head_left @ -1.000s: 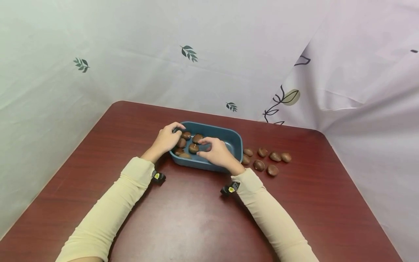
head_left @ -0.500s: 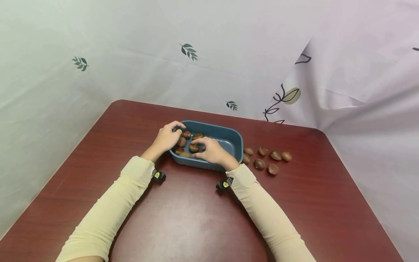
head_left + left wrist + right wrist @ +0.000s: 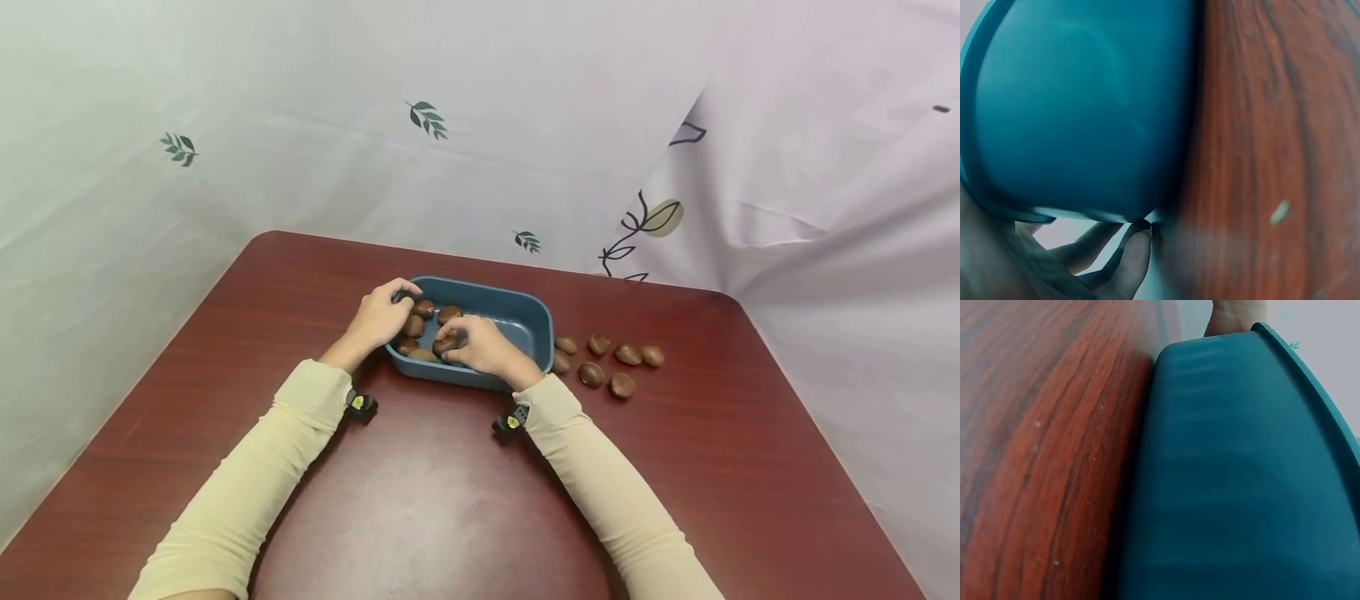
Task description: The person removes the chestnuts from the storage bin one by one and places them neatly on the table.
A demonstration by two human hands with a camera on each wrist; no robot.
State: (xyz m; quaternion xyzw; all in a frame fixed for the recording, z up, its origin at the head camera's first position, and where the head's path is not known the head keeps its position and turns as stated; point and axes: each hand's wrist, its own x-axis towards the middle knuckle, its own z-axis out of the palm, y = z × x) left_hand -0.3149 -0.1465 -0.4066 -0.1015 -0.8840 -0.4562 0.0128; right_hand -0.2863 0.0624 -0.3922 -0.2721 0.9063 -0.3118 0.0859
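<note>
A blue rectangular container (image 3: 457, 377) stands on the table, with several brown chestnuts (image 3: 414, 326) in its left half. My left hand (image 3: 380, 319) grips the container's left end, thumb over the rim; in the left wrist view its fingers (image 3: 1132, 259) curl against the outer wall (image 3: 1079, 119). Inside the container, my right hand (image 3: 483, 343) pinches a chestnut (image 3: 444, 343) between thumb and fingers. The right wrist view shows mainly the container's outer side (image 3: 1235, 462), and my right hand is out of sight there.
Several loose chestnuts (image 3: 591, 374) lie on the red-brown table (image 3: 442, 500) just right of the container. A pale cloth with leaf prints (image 3: 337, 167) hangs behind the table and along its sides.
My right hand has moved left inside the container and its fingers have closed on a chestnut. My left hand keeps its place at the left end.
</note>
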